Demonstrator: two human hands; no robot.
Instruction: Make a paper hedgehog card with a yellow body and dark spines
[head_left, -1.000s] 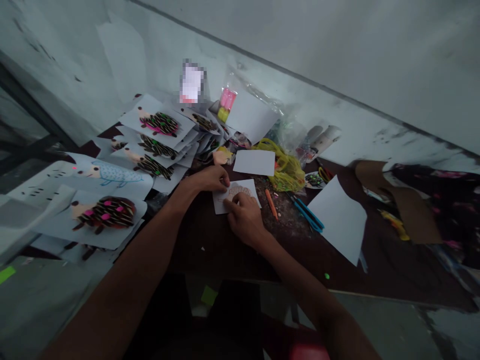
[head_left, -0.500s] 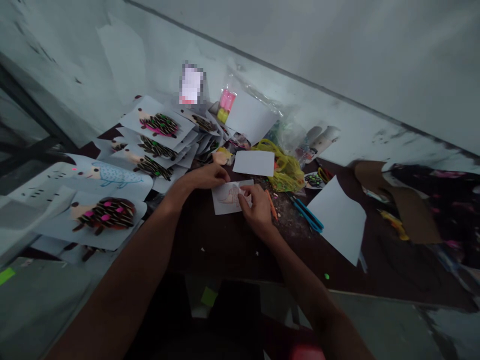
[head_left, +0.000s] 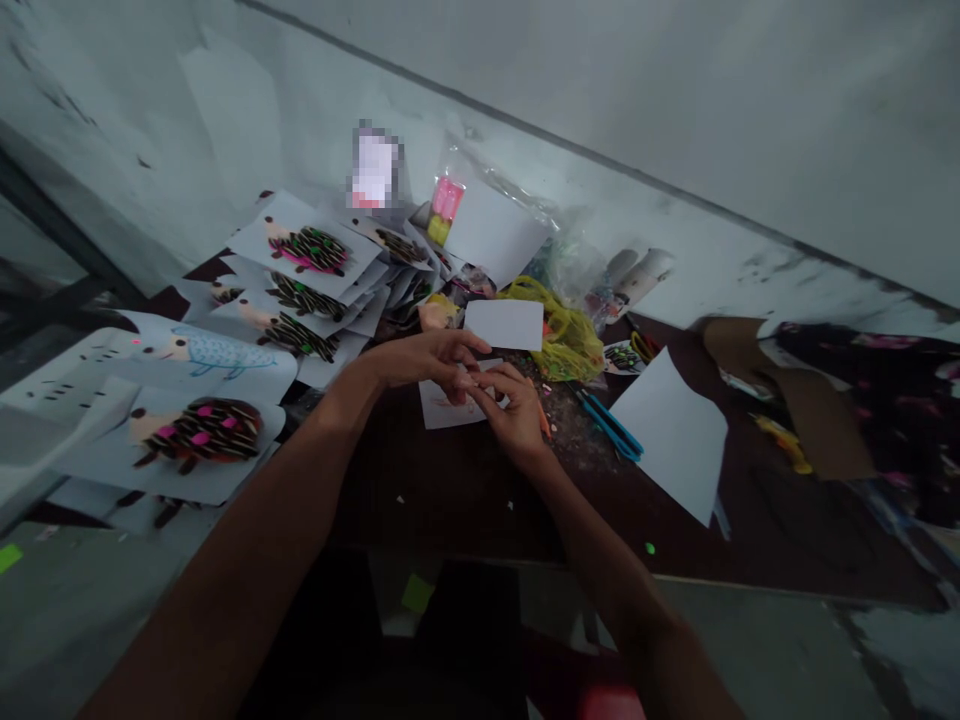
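Left hand [head_left: 433, 361], right hand [head_left: 515, 407] met at fingers, pinching unclear, over rectangular white paper [head_left: 437, 415]; dark-brown table [head_left: 435, 480] stood by stained pale wall [head_left: 315, 130].

Left forearm [head_left: 277, 510] in from 7 o'clock, right forearm [head_left: 592, 545] from 5. Left hand [head_left: 435, 361] fingers half-curled toward 3 o'clock; right hand [head_left: 516, 408] low, fingers toward 10. Fingertips appear to meet near view centre, grip unclear.

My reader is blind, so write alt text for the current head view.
A person's left hand and right hand, fingers close together, are over a small sketched paper on a dark table. Piled hedgehog pictures lie to the left; a yellow bag and blue-handled scissors lie to the right.
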